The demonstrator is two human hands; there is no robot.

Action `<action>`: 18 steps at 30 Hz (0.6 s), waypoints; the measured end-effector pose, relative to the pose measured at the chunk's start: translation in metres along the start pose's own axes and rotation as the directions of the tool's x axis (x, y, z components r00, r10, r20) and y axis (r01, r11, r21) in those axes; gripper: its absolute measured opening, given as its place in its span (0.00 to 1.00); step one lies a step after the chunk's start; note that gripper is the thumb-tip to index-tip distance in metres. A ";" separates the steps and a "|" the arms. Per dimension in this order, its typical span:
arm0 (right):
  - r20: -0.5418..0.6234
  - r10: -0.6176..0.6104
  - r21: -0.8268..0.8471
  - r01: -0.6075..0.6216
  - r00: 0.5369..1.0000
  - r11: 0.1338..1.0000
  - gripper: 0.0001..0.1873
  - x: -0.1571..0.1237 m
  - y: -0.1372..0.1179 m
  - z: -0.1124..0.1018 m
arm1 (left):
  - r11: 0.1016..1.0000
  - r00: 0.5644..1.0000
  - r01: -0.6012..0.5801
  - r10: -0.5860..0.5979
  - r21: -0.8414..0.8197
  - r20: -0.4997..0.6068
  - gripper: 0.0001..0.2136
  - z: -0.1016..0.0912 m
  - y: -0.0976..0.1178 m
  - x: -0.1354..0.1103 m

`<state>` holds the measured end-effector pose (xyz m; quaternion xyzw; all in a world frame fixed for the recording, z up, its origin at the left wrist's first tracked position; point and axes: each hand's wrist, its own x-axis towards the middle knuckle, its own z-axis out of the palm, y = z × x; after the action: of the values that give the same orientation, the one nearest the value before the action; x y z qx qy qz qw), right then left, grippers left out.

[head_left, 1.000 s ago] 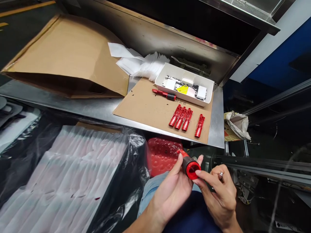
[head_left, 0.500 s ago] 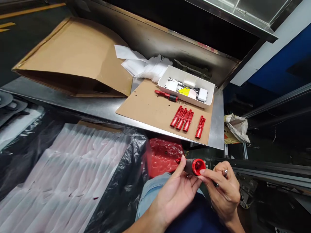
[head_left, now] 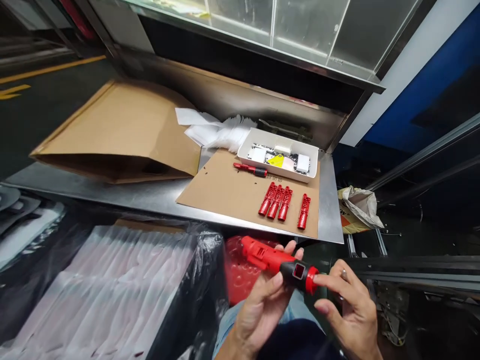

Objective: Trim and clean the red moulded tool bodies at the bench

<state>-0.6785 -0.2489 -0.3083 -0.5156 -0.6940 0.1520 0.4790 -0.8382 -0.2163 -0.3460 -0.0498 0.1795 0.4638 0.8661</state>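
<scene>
Here, the steel desk [head_left: 330,210] carries a white tray [head_left: 273,173] far and four red parts [head_left: 276,201] nearer. Below its near edge the left hand [head_left: 258,310] wraps the red-and-black tool [head_left: 275,261], slanting over the lap; the right hand [head_left: 348,310] pinches its red end. Best, I judge, a firm left grip, light right fingertips.

Steel bench [head_left: 150,197] under a flattened carton [head_left: 123,130], white bags [head_left: 221,132] (crumpled), a cardboard sheet [head_left: 225,187]
</scene>
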 end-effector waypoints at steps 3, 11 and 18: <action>-0.011 0.026 -0.023 -0.027 1.000 0.999 0.08 0.001 -0.004 0.002 | 0.983 0.992 -0.113 0.102 0.142 0.078 0.17 0.003 0.005 -0.004; -0.051 0.140 0.017 -0.139 0.989 0.990 0.08 0.003 -0.009 0.001 | 0.992 0.995 -0.103 0.102 0.072 0.013 0.12 0.007 -0.004 -0.008; 0.024 0.504 -0.261 -0.482 0.863 0.836 0.13 -0.013 0.068 0.014 | 0.957 0.927 -0.279 0.290 0.079 -0.238 0.27 0.020 -0.003 -0.010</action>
<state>-0.6506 -0.2273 -0.3697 -0.7248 -0.5723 0.2063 0.3235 -0.8357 -0.2209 -0.3241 -0.0619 0.3014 0.5705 0.7615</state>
